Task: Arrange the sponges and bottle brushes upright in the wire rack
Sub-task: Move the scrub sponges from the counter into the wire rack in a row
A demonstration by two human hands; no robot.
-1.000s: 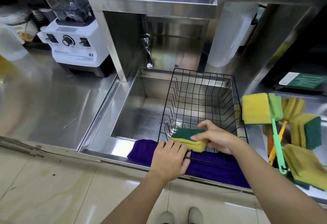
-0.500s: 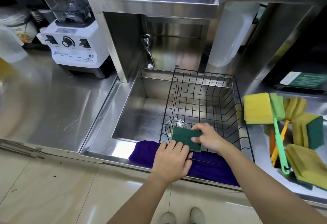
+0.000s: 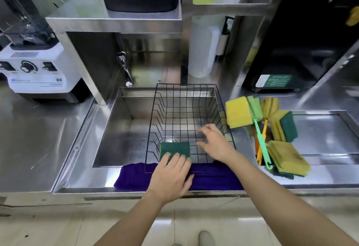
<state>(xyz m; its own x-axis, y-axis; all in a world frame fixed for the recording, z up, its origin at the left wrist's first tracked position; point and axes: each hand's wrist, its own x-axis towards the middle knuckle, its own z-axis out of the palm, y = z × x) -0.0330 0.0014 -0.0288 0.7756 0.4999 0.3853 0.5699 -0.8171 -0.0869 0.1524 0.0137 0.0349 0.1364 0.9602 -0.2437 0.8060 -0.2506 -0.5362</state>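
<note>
A black wire rack (image 3: 185,98) sits over the sink, its front edge on a purple cloth (image 3: 134,176). One sponge (image 3: 174,148) stands upright in the rack's front left corner, green side facing me. My left hand (image 3: 171,175) grips the rack's front rim, fingertips against that sponge. My right hand (image 3: 215,142) hovers over the rack's right side, fingers apart, holding nothing. On the counter to the right lie several yellow-green sponges (image 3: 238,112) (image 3: 285,125) (image 3: 287,158), a green-handled bottle brush (image 3: 260,135) and an orange-handled one (image 3: 262,138).
A tap (image 3: 124,68) juts over the steel sink (image 3: 116,129) behind the rack. A white blender (image 3: 38,70) stands on the left counter. A white bottle (image 3: 203,49) stands behind the rack, and a black machine (image 3: 299,41) at the back right.
My right hand stood the sponge upright in the rack's front left corner, let go of it and drew away to the right. My left hand stayed on the rack's front rim.
</note>
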